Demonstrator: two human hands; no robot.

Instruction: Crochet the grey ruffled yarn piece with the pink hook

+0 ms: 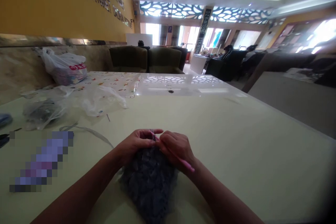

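Observation:
A dark grey-blue knitted or crocheted piece (151,185) hangs below both hands at the near edge of the table. My left hand (139,141) pinches its top edge between thumb and fingers. Closed around a pink hook (186,164) is my right hand (177,147); the handle sticks out under the palm and the thin tip reaches toward the left fingers. A grey ribbon-like strand (97,133) runs over the table to the left hand.
The pale table (236,140) holds a thin grey bag (44,112), a clear plastic bag (103,101), a small needle-like item (108,117), a blurred-out flat object (43,164) and a full white bag (65,66). Armchairs (128,58) and seated people are beyond.

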